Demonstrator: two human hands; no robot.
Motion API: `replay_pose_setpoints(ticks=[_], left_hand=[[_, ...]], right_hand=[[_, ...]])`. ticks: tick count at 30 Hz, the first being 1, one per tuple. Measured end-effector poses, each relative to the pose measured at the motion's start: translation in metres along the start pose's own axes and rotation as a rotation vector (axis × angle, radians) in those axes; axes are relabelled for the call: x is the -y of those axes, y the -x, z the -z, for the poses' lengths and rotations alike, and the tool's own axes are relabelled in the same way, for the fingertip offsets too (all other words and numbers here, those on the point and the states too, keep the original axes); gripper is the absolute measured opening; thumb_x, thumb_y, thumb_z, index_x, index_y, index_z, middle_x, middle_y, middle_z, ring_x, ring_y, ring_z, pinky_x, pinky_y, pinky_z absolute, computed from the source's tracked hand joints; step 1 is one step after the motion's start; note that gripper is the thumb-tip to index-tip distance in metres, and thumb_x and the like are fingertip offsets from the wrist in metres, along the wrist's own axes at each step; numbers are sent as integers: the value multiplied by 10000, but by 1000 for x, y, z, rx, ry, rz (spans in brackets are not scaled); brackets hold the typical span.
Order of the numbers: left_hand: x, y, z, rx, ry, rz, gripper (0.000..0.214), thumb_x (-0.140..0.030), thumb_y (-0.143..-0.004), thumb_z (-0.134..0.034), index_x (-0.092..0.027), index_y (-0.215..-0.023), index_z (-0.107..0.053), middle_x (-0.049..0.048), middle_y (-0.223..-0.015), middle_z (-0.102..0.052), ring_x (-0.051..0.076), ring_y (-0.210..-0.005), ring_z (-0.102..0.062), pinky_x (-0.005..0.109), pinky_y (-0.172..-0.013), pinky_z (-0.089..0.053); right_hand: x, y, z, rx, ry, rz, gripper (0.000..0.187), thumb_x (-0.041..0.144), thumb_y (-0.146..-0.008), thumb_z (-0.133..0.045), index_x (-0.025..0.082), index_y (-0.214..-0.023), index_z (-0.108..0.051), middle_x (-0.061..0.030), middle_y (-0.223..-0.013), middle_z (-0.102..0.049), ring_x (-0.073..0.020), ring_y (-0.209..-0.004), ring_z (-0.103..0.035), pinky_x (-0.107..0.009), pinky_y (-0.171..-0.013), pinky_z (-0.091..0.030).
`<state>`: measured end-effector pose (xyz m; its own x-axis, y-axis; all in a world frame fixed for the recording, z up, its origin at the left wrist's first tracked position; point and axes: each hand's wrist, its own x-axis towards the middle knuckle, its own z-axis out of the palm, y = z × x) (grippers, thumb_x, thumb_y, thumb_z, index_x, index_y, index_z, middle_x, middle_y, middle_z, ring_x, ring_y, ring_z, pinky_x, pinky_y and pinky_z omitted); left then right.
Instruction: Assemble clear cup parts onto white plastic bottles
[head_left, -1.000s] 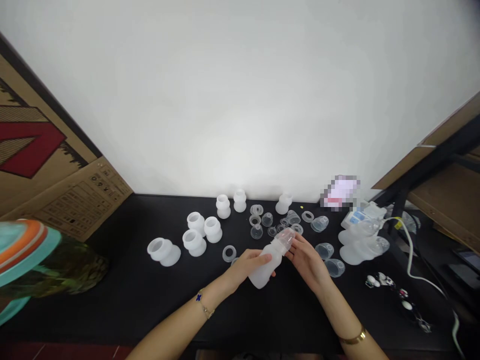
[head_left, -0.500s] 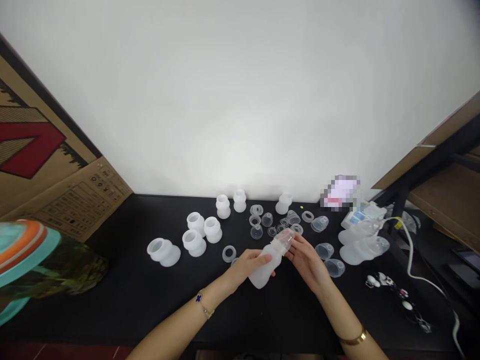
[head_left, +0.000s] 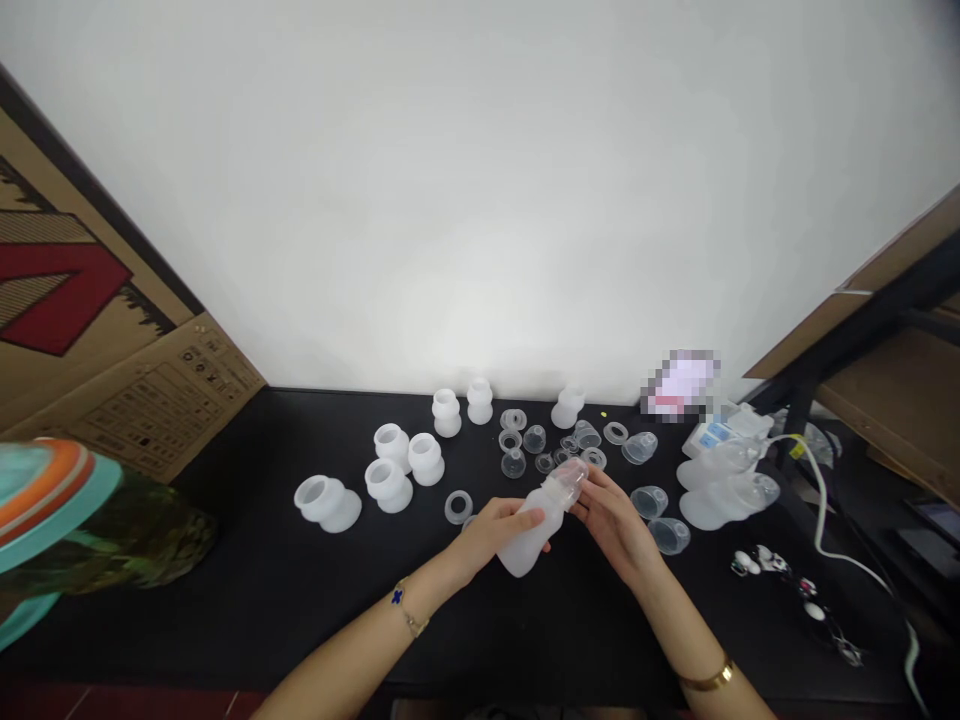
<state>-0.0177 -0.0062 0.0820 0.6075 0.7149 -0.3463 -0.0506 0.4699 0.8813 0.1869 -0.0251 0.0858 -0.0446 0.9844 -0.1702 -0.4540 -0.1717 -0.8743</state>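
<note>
Both my hands hold a frosted white plastic bottle (head_left: 525,540) above the black table. My left hand (head_left: 496,530) wraps its body, and my right hand (head_left: 611,525) grips the clear part (head_left: 570,484) at its upper end. Several frosted white pump bodies (head_left: 388,485) stand or lie to the left. Small clear cups, valves and rings (head_left: 534,439) are spread just beyond my hands, and a frosted ring (head_left: 458,507) lies next to my left hand.
The black table (head_left: 225,610) runs along a white wall (head_left: 480,200). Clear funnel pieces (head_left: 720,490) and a white device with a cable (head_left: 724,435) are on the right, with small dark and white parts (head_left: 795,600). Cardboard (head_left: 97,280) and a teal-and-orange object (head_left: 45,500) are on the left.
</note>
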Motion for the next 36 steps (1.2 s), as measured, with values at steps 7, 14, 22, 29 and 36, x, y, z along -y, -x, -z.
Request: replay_pose_setpoints(ticks=[7,14,22,29,36], left_hand=[[-2,1,-1,-10,2,16,580,-646,-693,-753,-106,-901,-719,75,-720,-740,150,-582,-638,229,-553,-461],[-2,2,-1,5,-4,0,571,-630,-725,-733,-99,-933,-720,84,-733,-739,159,-593,-640,243,-575,-464],[1,0,0,2,-18,-5,581,-638,-727,-723,-94,-933,-719,91,-737,-736,174,-598,-642,258,-578,-455],[-1,2,-1,15,-16,-18,552,-620,-747,-717,-98,-925,-717,85,-748,-735,167,-605,-637,253,-580,-454],[1,1,0,20,-19,-27,533,-611,-761,-712,-102,-917,-704,80,-752,-730,154,-597,-624,239,-561,-434]], right_hand=[[0,0,-1,-5,2,0,267,349,-821,-746,253,-1069,-724,-64,-1125,-717,-261,-1033,-627,-361,-844,-481],[0,0,-1,-7,6,7,282,350,-816,-752,249,-1077,-719,-64,-1108,-721,-253,-1002,-626,-357,-826,-477],[0,0,-1,-31,31,13,309,371,-793,-771,246,-1070,-717,-73,-1102,-718,-274,-1003,-627,-381,-821,-485],[0,0,-1,-23,37,22,294,365,-793,-773,249,-1059,-723,-69,-1092,-719,-271,-1004,-626,-387,-831,-482],[-1,0,-1,-32,45,24,308,383,-777,-789,248,-1046,-723,-72,-1083,-724,-281,-999,-639,-403,-832,-482]])
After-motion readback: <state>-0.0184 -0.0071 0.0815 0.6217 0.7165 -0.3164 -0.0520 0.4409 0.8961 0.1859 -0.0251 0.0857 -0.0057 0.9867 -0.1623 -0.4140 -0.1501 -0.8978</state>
